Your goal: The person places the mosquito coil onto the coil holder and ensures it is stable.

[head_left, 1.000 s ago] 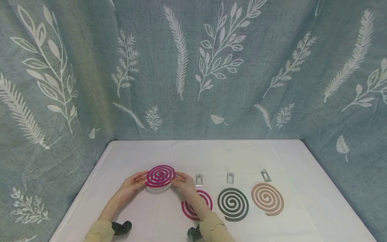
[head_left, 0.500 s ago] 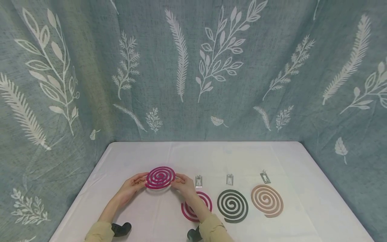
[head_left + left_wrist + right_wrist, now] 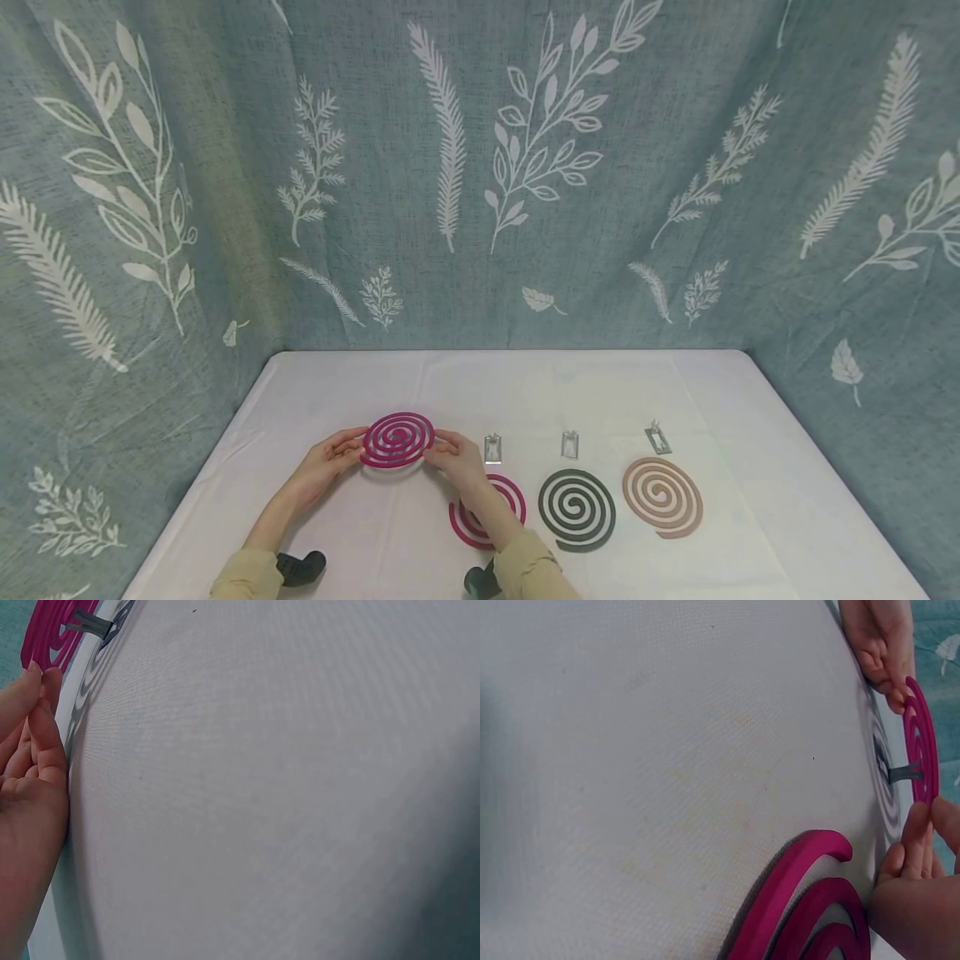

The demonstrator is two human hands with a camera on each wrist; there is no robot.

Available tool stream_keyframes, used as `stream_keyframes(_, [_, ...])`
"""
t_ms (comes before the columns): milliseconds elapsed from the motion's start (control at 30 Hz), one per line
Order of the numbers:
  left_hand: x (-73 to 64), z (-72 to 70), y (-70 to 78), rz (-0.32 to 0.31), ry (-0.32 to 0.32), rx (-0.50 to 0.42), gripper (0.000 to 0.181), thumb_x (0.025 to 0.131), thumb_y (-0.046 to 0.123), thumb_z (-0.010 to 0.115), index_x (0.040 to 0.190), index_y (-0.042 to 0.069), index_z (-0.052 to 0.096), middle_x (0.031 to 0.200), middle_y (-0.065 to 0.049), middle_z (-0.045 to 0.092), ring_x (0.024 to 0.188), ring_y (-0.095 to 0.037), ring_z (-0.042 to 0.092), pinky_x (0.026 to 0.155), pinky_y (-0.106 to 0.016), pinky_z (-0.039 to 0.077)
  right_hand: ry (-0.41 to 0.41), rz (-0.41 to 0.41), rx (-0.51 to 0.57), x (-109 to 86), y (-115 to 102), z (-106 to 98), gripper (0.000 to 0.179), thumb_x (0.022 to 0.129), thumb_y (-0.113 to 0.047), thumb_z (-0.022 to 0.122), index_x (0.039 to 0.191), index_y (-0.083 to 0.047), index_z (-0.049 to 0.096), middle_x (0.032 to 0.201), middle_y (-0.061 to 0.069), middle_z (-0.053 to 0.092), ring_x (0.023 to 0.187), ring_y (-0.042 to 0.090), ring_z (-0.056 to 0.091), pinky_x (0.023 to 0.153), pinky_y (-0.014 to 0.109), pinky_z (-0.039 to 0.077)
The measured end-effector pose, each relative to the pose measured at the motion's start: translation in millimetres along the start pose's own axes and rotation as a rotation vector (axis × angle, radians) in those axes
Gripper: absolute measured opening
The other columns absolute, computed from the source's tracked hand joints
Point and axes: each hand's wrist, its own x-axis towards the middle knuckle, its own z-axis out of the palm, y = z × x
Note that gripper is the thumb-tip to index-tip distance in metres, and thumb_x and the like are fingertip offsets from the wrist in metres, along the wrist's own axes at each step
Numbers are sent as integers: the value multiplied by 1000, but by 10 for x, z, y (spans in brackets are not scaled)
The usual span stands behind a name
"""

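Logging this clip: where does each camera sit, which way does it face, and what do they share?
Head: on the head, facing forward and down at the table and curtain; left hand, right hand and both sleeves show.
Left wrist: on that wrist, facing along the table; the left hand shows, pinching the raised magenta spiral.
Right wrist: on that wrist, facing along the table; both hands and part of a second magenta spiral show.
Wrist views share the raised spiral's grey stand.

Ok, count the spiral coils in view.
4: magenta coil held by left hand and right hand; second magenta coil partly under right forearm; dark green coil, then tan coil, farther right.
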Motion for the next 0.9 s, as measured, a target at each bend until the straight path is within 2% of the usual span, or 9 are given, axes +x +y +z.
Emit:
stream_keyframes(400, [-8, -13, 2, 3, 2, -3, 56, 93, 14, 60, 139, -8, 36, 100, 8, 60, 90, 6, 55, 82, -9, 48, 16, 10, -15, 1, -11, 17, 46, 84, -7, 67, 128, 3, 54, 78, -4, 60, 70, 4, 53, 68, 17, 45])
stream_keyframes(900, [12, -26, -35, 16, -11, -16, 56, 93, 13, 59, 139, -9, 35, 97, 12, 60, 90, 6, 56, 82, -9, 48, 10, 18, 3, -6, -11, -3, 46, 84, -7, 68, 127, 3, 55, 75, -6, 61, 70, 3, 56, 74, 18, 47])
